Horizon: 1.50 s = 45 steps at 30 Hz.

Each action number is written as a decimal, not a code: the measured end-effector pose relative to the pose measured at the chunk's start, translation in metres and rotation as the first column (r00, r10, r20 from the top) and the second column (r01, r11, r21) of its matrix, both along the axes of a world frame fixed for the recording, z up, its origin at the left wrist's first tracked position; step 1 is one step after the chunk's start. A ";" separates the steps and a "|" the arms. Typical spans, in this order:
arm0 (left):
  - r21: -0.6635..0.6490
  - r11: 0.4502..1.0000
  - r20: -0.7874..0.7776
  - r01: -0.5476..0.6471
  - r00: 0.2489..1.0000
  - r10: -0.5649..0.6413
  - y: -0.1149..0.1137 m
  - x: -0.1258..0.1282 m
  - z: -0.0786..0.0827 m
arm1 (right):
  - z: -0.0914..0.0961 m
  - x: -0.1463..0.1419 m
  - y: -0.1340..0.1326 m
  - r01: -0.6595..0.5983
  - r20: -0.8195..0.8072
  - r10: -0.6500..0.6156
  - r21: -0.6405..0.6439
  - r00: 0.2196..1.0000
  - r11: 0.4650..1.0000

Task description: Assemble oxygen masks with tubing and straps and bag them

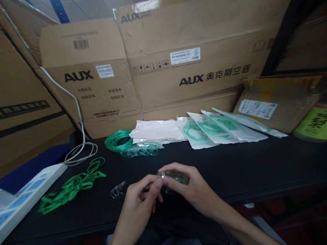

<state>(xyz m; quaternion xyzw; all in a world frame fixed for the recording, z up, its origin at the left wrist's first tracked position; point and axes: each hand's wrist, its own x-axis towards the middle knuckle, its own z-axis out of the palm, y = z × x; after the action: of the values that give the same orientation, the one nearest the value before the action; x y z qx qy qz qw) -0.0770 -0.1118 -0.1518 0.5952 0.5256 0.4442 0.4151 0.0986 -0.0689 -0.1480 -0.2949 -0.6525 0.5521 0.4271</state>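
Note:
My right hand (pixel 189 182) is closed around a clear, green-tinted plastic mask (pixel 176 176), holding it just above the front edge of the table. Fingers cover much of the mask. My left hand (pixel 143 195) meets it from the left, thumb and fingers pinched at the mask's end, where a small pale, shiny part (pixel 160 175) shows. Whether the left fingers hold a separate piece is hidden. Left of that hand lie a few small clear plastic pieces (pixel 118 190). Farther left is a tangle of green elastic straps (pixel 76 183).
Behind the hands are a coil of green tubing (pixel 118 140), nested clear masks (pixel 141 149), flat white pouches (pixel 158 131) and several pouches containing green tubing (pixel 201 129). A power strip (pixel 33 194) lies at left. Cardboard boxes (pixel 158 88) wall the back.

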 end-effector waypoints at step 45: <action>0.061 0.996 0.381 0.066 0.921 -0.084 -0.001 -0.012 -0.003 | 0.005 0.008 0.001 -0.134 -0.162 0.100 -0.214 0.982 0.968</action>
<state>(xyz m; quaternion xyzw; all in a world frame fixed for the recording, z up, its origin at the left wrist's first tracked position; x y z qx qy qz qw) -0.0894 -0.1128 -0.1543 0.5263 0.4007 0.5476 0.5124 0.1068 -0.0677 -0.1426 -0.2596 -0.5686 0.6669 0.4056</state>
